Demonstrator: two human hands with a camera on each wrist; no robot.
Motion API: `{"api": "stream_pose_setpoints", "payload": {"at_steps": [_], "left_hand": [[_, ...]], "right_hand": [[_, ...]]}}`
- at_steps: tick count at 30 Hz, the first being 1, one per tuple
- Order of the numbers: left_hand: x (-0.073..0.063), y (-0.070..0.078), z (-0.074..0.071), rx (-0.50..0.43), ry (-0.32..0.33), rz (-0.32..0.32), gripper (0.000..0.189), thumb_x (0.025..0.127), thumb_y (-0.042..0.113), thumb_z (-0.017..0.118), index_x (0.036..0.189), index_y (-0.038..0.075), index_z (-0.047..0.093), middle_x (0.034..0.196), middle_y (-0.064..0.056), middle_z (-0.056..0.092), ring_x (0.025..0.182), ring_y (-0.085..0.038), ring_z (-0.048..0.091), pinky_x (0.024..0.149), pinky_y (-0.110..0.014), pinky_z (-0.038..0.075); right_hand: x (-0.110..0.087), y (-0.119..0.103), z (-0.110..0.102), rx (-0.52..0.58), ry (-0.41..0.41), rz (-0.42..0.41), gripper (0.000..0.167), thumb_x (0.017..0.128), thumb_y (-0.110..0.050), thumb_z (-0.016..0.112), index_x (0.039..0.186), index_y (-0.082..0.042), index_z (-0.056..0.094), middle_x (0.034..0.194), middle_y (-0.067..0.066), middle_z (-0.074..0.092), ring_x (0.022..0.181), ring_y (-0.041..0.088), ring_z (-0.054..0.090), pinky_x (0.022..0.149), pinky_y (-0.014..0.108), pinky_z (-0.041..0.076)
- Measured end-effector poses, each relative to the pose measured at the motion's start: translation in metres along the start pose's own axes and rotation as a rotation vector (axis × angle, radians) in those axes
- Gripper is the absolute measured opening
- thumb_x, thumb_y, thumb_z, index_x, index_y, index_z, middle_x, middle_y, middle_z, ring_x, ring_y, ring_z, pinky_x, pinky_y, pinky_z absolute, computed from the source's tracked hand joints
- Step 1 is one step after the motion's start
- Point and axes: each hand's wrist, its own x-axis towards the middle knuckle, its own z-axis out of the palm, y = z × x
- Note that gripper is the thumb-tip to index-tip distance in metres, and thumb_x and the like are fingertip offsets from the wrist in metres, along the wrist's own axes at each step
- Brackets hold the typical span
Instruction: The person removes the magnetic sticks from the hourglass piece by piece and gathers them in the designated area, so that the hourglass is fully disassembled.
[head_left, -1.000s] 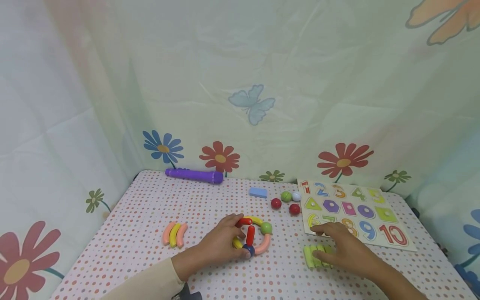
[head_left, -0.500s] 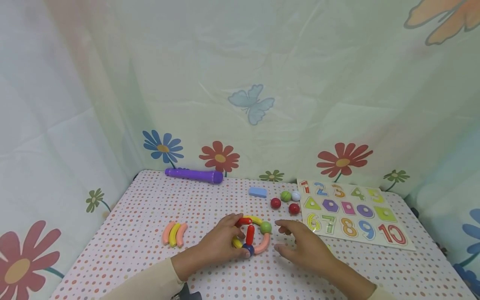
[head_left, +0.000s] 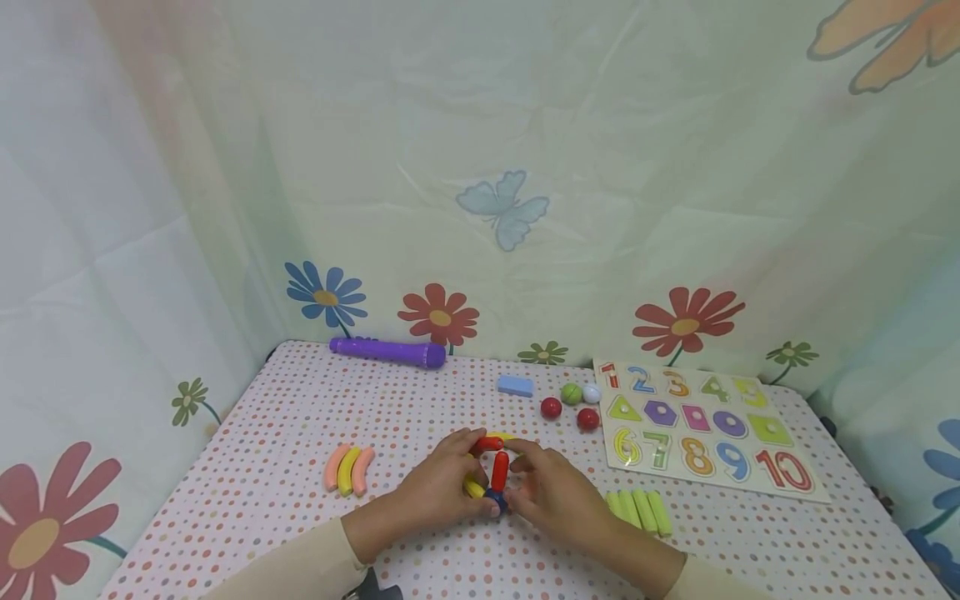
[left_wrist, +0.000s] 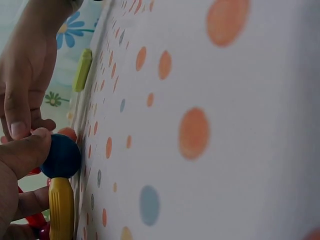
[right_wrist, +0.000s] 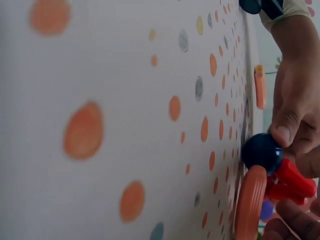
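A ring of curved toy sticks and balls lies on the table. My left hand (head_left: 442,479) grips its left side, thumb on the blue ball (right_wrist: 262,152) and fingers near a short red stick (head_left: 490,443). A yellow curved stick (left_wrist: 61,210) joins the blue ball. Another red stick (head_left: 500,472) points from that ball into the ring. Over the ring's right side is my right hand (head_left: 558,500), its thumb beside the blue ball and index finger near the top. It covers the green ball and most of the pink curved stick (right_wrist: 251,202); whether it pinches anything is hidden.
Green sticks (head_left: 637,510) lie right of my right hand, below a number puzzle board (head_left: 615,454). Pink and yellow curved sticks (head_left: 348,471) lie left. Behind are red balls (head_left: 551,407), a green ball (head_left: 572,393), a white ball (head_left: 592,393), a blue block (head_left: 515,386) and a purple microphone (head_left: 386,351).
My right hand has moved left from above the green sticks to the ring's right side, uncovering the sticks. My left hand has stayed on the ring.
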Motion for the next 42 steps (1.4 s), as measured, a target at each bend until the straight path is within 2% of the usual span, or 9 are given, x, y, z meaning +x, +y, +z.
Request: {"api": "stream_pose_setpoints", "payload": {"at_steps": [7, 15, 24, 33, 38, 42], "left_hand": [[0.0, 0.0, 0.0, 0.021, 0.012, 0.019, 0.027, 0.078, 0.051, 0.087, 0.079, 0.03, 0.07, 0.16, -0.004, 0.04, 0.151, -0.03, 0.028, 0.116, -0.051, 0.034], [0.0, 0.0, 0.001, 0.022, 0.024, 0.025, 0.027, 0.077, 0.05, 0.088, 0.078, 0.029, 0.07, 0.159, -0.004, 0.041, 0.151, -0.029, 0.028, 0.116, -0.05, 0.034], [0.0, 0.0, 0.001, 0.022, 0.021, 0.021, 0.026, 0.077, 0.05, 0.088, 0.079, 0.029, 0.073, 0.159, -0.002, 0.041, 0.151, -0.028, 0.028, 0.116, -0.049, 0.034], [0.001, 0.0, 0.001, 0.036, 0.034, 0.03, 0.024, 0.076, 0.047, 0.089, 0.078, 0.029, 0.073, 0.158, -0.003, 0.043, 0.15, -0.027, 0.03, 0.115, -0.047, 0.036], [0.0, 0.0, 0.001, 0.03, 0.024, 0.017, 0.025, 0.076, 0.049, 0.088, 0.081, 0.028, 0.075, 0.159, -0.003, 0.042, 0.151, -0.027, 0.029, 0.115, -0.049, 0.036], [0.001, 0.0, 0.0, 0.023, 0.014, 0.0, 0.026, 0.076, 0.051, 0.087, 0.084, 0.028, 0.077, 0.16, -0.001, 0.041, 0.151, -0.026, 0.028, 0.116, -0.05, 0.034]], "right_hand": [[0.005, -0.004, 0.006, 0.032, -0.019, -0.007, 0.058, 0.092, -0.024, 0.078, 0.142, -0.02, 0.049, 0.107, -0.008, 0.069, 0.078, 0.005, 0.054, 0.068, 0.026, 0.049], [0.007, -0.006, 0.012, 0.054, -0.031, 0.009, 0.055, 0.093, -0.022, 0.076, 0.139, -0.016, 0.048, 0.104, -0.004, 0.071, 0.083, 0.005, 0.063, 0.072, 0.031, 0.054], [0.008, -0.006, 0.014, 0.082, -0.043, 0.008, 0.052, 0.094, -0.018, 0.075, 0.136, -0.012, 0.046, 0.096, -0.004, 0.07, 0.069, 0.003, 0.055, 0.06, 0.025, 0.048], [0.008, -0.009, 0.017, 0.024, 0.005, -0.045, 0.055, 0.091, -0.014, 0.076, 0.138, -0.008, 0.046, 0.099, -0.002, 0.062, 0.071, 0.001, 0.051, 0.058, 0.022, 0.047], [0.008, -0.009, 0.012, 0.004, 0.014, -0.001, 0.058, 0.09, -0.017, 0.077, 0.139, -0.01, 0.047, 0.099, -0.004, 0.059, 0.075, 0.002, 0.052, 0.062, 0.021, 0.049], [0.006, -0.005, 0.002, 0.05, 0.021, 0.034, 0.059, 0.088, -0.015, 0.079, 0.138, -0.013, 0.048, 0.097, -0.006, 0.061, 0.077, 0.007, 0.054, 0.064, 0.023, 0.049]]}}
